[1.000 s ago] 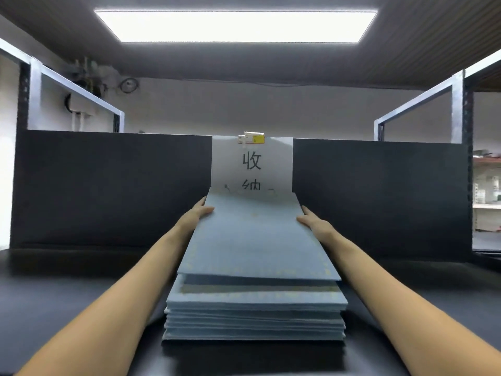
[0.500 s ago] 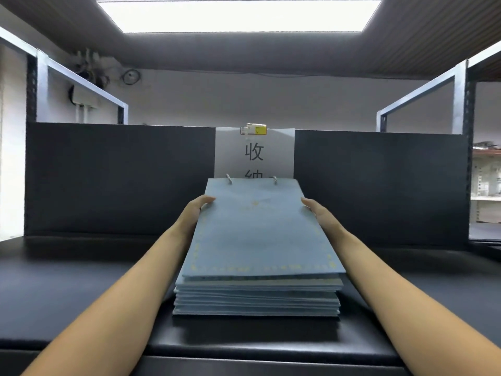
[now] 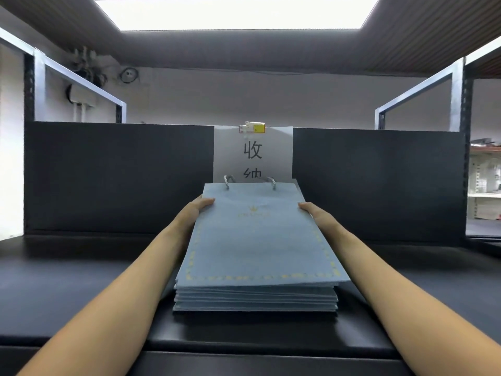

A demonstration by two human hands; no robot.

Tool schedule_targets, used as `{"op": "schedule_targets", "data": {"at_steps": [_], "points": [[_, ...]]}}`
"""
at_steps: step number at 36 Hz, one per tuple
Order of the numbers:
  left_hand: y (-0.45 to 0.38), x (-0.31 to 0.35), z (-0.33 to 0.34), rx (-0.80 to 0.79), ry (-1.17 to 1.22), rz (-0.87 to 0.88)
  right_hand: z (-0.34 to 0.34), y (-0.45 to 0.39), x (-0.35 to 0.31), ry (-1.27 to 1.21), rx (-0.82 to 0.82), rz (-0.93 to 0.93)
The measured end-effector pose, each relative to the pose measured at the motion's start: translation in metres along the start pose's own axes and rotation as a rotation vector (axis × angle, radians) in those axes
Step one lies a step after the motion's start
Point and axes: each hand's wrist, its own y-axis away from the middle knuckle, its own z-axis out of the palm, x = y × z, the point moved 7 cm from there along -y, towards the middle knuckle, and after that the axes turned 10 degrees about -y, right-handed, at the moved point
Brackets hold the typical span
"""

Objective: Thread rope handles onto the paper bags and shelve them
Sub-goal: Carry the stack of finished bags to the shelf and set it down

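A stack of flat light-blue paper bags lies on the black shelf in front of me. The top bag has a gold dotted border, a faint crown logo and two grey rope handle ends at its far edge. My left hand holds the top bag's far left edge with its thumb on top. My right hand holds the far right edge, fingers stretched along it. Fingers below the bag are hidden.
A black back panel closes the shelf behind the stack. A white paper sign with dark characters hangs at its centre under a yellow tag. Metal rack frames rise at left and right. The shelf's front edge runs near me.
The top bag, held raised and tilted a second ago, has come down onto the stack. Both hands stayed at its far corners. The view has pulled back slightly.
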Motion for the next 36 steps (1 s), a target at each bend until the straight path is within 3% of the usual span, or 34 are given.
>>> {"op": "schedule_targets", "data": {"at_steps": [5, 10, 16, 25, 31, 36], "points": [[-0.005, 0.009, -0.007, 0.047, -0.123, 0.07, -0.014, -0.008, -0.026, 0.262, 0.234, -0.301], [-0.007, 0.01, -0.012, 0.129, -0.146, 0.061, -0.02, -0.016, -0.034, 0.382, 0.312, -0.35], [-0.003, 0.01, -0.005, 0.03, -0.189, 0.063, -0.024, -0.02, -0.045, 0.446, 0.359, -0.4], [0.007, 0.015, -0.011, 0.128, -0.38, 0.091, -0.018, -0.019, -0.031, 0.454, 0.311, -0.313], [0.02, 0.01, -0.013, 0.19, -0.29, -0.008, -0.016, -0.012, -0.025, 0.51, 0.372, -0.249], [0.034, 0.002, -0.01, 0.183, -0.238, -0.031, -0.003, -0.008, -0.005, 0.278, 0.117, -0.075]]}}
